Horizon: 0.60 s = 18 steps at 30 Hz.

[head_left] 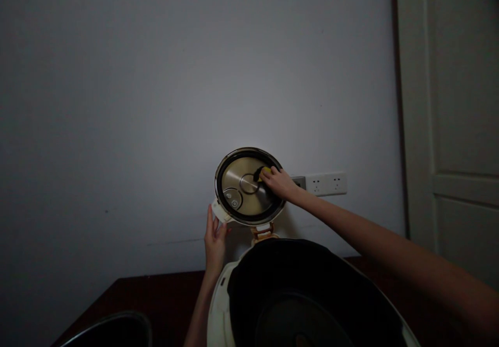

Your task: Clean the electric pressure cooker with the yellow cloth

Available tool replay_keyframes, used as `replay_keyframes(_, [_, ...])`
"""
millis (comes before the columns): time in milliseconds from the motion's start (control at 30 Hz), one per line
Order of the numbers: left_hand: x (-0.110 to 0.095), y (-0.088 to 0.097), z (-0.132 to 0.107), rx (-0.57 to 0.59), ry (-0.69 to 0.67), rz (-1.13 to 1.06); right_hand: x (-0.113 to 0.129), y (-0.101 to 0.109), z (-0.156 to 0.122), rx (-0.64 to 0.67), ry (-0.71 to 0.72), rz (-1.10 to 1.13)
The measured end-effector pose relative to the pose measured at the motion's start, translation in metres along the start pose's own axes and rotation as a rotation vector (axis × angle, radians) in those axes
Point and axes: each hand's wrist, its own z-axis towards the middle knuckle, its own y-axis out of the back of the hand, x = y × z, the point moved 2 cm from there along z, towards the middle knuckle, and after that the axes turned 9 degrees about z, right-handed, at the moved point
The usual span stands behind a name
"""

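A white rice cooker [218, 310] stands open in front of me, its dark inner cavity [307, 295] facing up. Its round lid [237, 180] is tipped upright, showing a metal inner plate with a black rim. My right hand [278, 183] presses a yellow sponge [265, 171] against the upper right of that plate, fingers closed on it. My left hand [214, 240] steadies the lid's lower left edge at the white latch tab [220, 213], thumb and fingers on either side of it.
The cooker sits on a dark wooden table [163, 295] against a grey wall. A dark round pot rim [113, 326] shows at the lower left. A white wall socket strip [325, 183] is behind my right wrist. A white door [452, 128] stands at the right.
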Motion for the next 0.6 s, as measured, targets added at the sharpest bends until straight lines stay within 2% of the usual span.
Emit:
replay_keyframes(100, [-0.002, 0.000, -0.001, 0.004, -0.011, 0.002, 0.005, 0.002, -0.004, 0.053, -0.055, 0.016])
replay_keyframes(267, [-0.001, 0.000, 0.000, 0.010, -0.013, -0.003, 0.027, -0.002, -0.021, 0.203, -0.052, 0.076])
replay_keyframes(400, [0.001, 0.000, 0.001, 0.012, -0.010, -0.013, 0.022, 0.006, -0.030, 0.279, -0.038, 0.131])
replay_keyframes(467, [0.001, 0.001, 0.001, 0.008, 0.003, -0.016, 0.009, 0.016, -0.029, 0.258, -0.047, 0.137])
replay_keyframes(600, [-0.001, 0.001, 0.001, 0.008, 0.007, -0.015, -0.008, 0.034, -0.023, 0.102, -0.074, 0.132])
